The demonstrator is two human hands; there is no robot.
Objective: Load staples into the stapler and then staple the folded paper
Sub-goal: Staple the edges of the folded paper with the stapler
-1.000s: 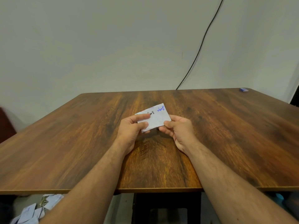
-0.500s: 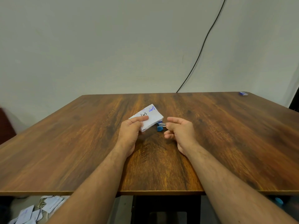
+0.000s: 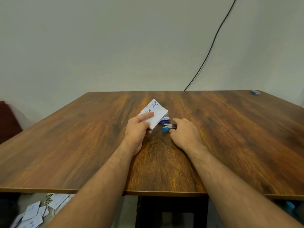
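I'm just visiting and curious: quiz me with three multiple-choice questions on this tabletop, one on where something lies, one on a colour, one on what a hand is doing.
1. Where is the stapler?
A. at the table's far right corner
B. between the two hands, mid-table
C. on the floor

2. What colour is the stapler's body?
A. blue
B. red
C. yellow

3. What is the left hand doing?
A. lying flat on the table
B. pointing at the wall
C. holding the folded paper

Answers:
1 B, it sits on the table just in front of the right hand, whose fingers reach it.
2 A, its end shows blue.
3 C, thumb and fingers pinch the paper's near corner.
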